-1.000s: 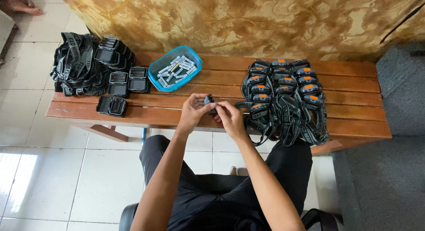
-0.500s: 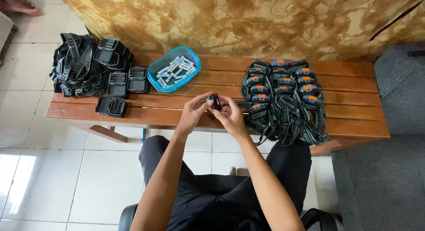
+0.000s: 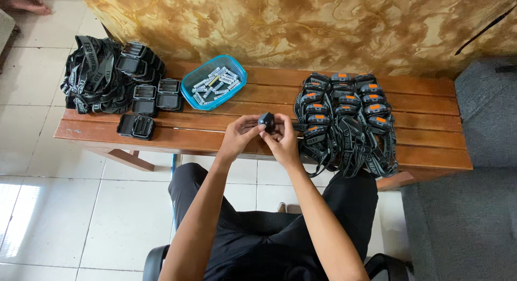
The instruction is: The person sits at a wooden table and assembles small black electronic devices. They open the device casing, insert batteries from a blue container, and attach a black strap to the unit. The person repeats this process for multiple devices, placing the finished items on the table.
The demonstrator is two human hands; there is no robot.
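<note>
My left hand (image 3: 238, 137) and my right hand (image 3: 282, 142) meet over the front edge of a wooden bench (image 3: 425, 152). Together they grip a small black headlamp (image 3: 266, 121) between the fingertips. Its strap trails right toward a pile of black headlamps with orange buttons (image 3: 344, 117). A blue tray of batteries (image 3: 214, 82) lies behind my hands. Left of it lie several open black headlamp housings (image 3: 156, 96), one (image 3: 137, 126) near the front edge.
A heap of black headlamps with straps (image 3: 102, 74) fills the bench's left end. A mottled gold wall rises behind. Grey upholstery (image 3: 484, 130) stands at the right, white floor tiles lie below, and someone's bare foot (image 3: 24, 0) shows at top left.
My hands have turned the headlamp slightly and shifted a little toward the right pile; everything else on the bench stays put.
</note>
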